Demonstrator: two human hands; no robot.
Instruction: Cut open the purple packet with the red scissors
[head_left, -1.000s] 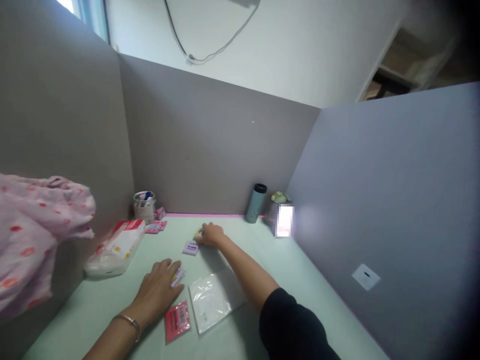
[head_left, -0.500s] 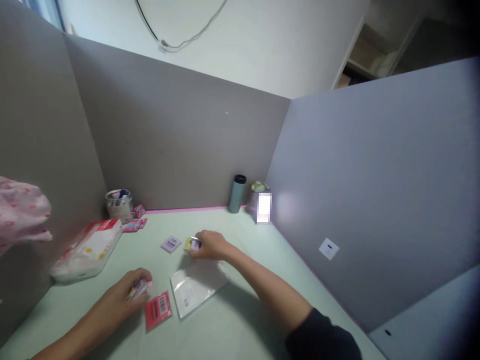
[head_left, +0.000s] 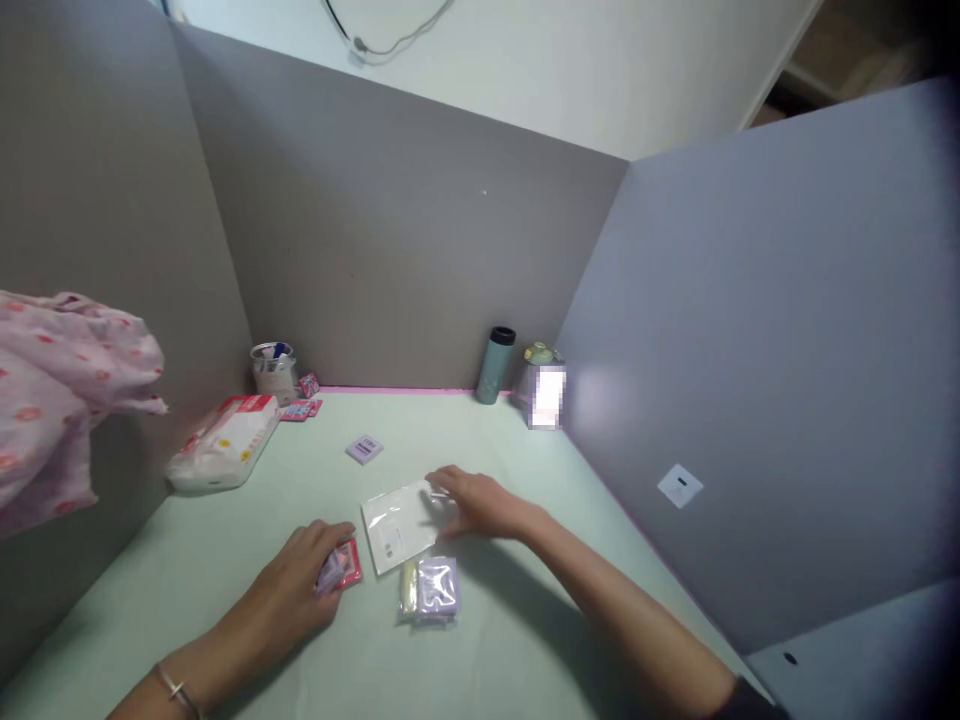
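Note:
My left hand (head_left: 296, 590) is closed around a small purple packet (head_left: 330, 572), resting over a flat red packet (head_left: 351, 562) that it partly covers. My right hand (head_left: 484, 505) holds nothing; its thumb and fingers are apart over the right end of a flat white packet in clear wrap (head_left: 401, 525). Whether the fingertips touch that packet I cannot tell. Just nearer to me lies a clear-wrapped pack with yellow and purple contents (head_left: 436, 588). Farther back, a small flat purple packet with dark print (head_left: 364, 449) lies by itself.
Along the left stand a white-and-red soft pack (head_left: 229, 445), a jar of pens (head_left: 274, 372) and small pink packets (head_left: 300, 410). A teal tumbler (head_left: 496, 368) and a green-topped container (head_left: 541, 354) are at the back. Grey partitions (head_left: 405, 240) enclose the table; pink spotted cloth (head_left: 67, 380) hangs left.
My right hand has let go of the yellow-and-purple pack, which now lies nearer me, and is over the white packet. My left hand has moved onto the red packet. The view has shifted.

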